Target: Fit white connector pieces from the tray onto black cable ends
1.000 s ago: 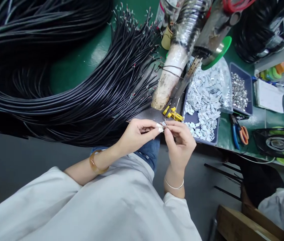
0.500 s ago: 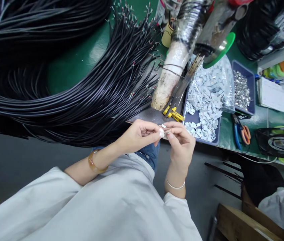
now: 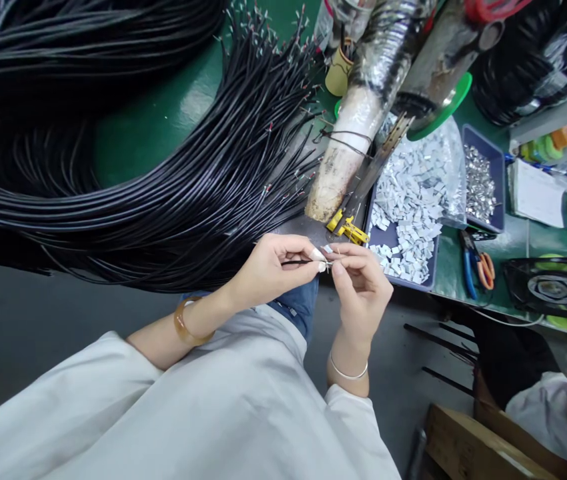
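Note:
My left hand (image 3: 281,270) pinches a thin black cable (image 3: 293,263) close to its end, thumb against forefinger. Facing it, my right hand (image 3: 363,287) has its thumb and fingers closed on the fine wires (image 3: 329,265) that stick out of that end. A small white piece (image 3: 327,249) shows at the right fingertips; how it is held I cannot make out. Both hands nearly touch, above my lap at the bench edge. Behind them lie a yellow-handled tool (image 3: 348,228) and a large bundle of black cables (image 3: 203,180) with stripped ends.
Right of my hands stands a blue tray (image 3: 432,270) of small pale pieces; another tray (image 3: 499,193) holds metal parts. A wrapped white tube (image 3: 336,160) leans behind. Pliers (image 3: 468,267), a notepad (image 3: 538,190) and a black fan (image 3: 553,287) lie farther right. Another person's sleeve (image 3: 548,413) shows lower right.
The black cable now shows clearly between my left fingers, with its wires spread at the fingertips. Both hands have shifted only slightly, and the view has turned a little.

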### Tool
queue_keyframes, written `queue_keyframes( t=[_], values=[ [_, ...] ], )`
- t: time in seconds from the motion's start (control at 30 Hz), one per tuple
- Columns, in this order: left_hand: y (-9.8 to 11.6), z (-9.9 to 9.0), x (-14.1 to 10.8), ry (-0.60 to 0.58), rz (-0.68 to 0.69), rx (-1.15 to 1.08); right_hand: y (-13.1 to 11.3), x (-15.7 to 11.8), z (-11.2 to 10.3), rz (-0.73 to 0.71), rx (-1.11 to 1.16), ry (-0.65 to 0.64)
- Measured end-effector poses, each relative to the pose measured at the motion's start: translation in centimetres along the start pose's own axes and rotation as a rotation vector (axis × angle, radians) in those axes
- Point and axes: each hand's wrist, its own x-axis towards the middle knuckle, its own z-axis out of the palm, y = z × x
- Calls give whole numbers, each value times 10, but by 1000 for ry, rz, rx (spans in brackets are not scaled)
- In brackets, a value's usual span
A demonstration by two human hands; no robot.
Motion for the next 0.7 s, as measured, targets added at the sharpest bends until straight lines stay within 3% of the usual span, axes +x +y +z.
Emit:
queue_keyframes(
  t=[0.1, 0.2, 0.27, 0.33, 0.53, 0.6, 0.7],
  values=[
    [0, -1, -1, -48, -20, -26, 3, 5, -1, 59, 167, -72],
    [2, -4, 0, -48, -51, -36, 0, 6, 0, 50, 179, 84],
    [4, -5, 2, -11, -61, -47, -4, 4, 1, -28, 54, 242],
    [5, -4, 4, 17, -63, -61, -8, 0, 3, -158, -73, 314],
    [7, 2, 7, 74, -5, -19, -7, -9, 10, -496, -265, 222],
    [7, 2, 8, 110, 7, 6, -3, -8, 11, -477, -255, 226],
    [8, 3, 9, 124, -5, 25, 3, -5, 11, -332, -176, 236]
  ],
)
